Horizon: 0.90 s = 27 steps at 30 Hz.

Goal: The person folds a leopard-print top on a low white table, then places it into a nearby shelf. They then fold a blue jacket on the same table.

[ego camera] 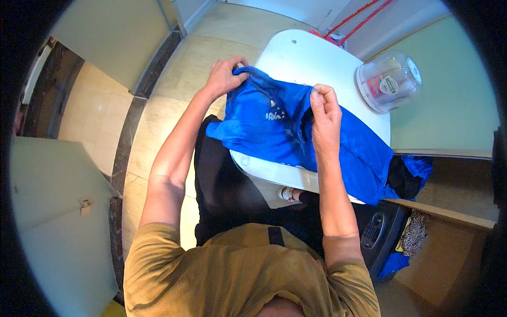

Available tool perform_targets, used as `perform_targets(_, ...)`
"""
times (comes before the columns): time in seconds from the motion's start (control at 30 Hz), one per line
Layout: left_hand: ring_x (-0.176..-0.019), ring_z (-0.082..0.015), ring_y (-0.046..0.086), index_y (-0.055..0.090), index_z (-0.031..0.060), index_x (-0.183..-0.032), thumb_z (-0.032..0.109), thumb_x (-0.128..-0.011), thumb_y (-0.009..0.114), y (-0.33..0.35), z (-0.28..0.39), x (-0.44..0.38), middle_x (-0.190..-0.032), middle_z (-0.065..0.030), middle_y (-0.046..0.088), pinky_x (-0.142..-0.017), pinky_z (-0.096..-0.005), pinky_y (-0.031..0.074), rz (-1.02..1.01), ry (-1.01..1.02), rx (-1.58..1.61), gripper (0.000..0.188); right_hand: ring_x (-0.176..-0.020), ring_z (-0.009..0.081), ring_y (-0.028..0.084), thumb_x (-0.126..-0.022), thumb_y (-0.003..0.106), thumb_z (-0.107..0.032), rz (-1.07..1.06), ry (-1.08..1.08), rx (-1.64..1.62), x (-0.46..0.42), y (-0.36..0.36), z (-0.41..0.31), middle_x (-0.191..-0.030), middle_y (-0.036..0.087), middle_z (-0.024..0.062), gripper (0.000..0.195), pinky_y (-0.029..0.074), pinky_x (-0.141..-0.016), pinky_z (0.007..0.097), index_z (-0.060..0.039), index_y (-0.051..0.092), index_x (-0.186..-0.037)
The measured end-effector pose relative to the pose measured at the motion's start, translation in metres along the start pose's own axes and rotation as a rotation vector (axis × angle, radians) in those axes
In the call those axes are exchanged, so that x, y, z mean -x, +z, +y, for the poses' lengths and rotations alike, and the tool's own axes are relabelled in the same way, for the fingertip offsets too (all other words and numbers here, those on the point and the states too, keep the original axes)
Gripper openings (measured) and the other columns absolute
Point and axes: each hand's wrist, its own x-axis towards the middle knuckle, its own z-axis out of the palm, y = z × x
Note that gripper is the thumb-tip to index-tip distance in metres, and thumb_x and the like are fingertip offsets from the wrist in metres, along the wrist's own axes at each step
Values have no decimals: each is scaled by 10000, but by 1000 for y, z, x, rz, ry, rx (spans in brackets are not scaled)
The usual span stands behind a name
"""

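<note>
A blue cloth garment [253, 130] with a pale print lies partly over a small white table [305, 55] in front of me. My left hand [227, 77] pinches its upper left corner between thumb and fingers, a little beyond the table's left side. Near the middle of the cloth, my right hand [326, 107] grips a fold of the upper edge. Dark creases run between the two hands. To the right, the cloth stretches flat past my right forearm and over the table's edge.
A clear plastic jar [390, 81] with a white lid stands on the table's far right. Beside my right arm is a black case [376, 233] with a keypad. An open cardboard box [439, 253] and more blue and black cloth [408, 176] lie right. Red cords [356, 20] hang behind.
</note>
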Motion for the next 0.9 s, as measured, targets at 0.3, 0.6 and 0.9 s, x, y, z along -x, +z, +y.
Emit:
perform_targets(0.3, -1067, -365, 546, 643, 98, -1101, 104, -657, 685, -4, 47, 16, -1054, -143, 599, -967, -474, 417, 274, 417, -235, 446, -583, -9, 358, -1023, 554, -229, 54, 273, -292, -2, -1, 0, -739, 507, -93, 169, 278, -498, 162, -73, 611, -1057)
perform_targets(0.6, -649, -280, 616, 690, 133, -1133, 57, -773, 587, 4, 40, 36, -754, -150, 648, -598, -409, 484, 295, -157, -47, 382, -706, 136, 557, -990, 553, -128, -172, -55, 203, 38, 24, -2, -821, 602, 47, 128, 447, -633, 279, -42, 635, -1037)
perform_targets(0.9, -628, -169, 654, 541, 63, -1348, 46, -939, 429, -12, 40, 36, -819, -87, 647, -614, -319, 606, -96, -585, 1296, 425, -626, 124, 526, -986, 544, -90, -189, -28, 140, 45, 41, 13, -777, 590, 71, 102, 425, -580, 292, -24, 606, -1031)
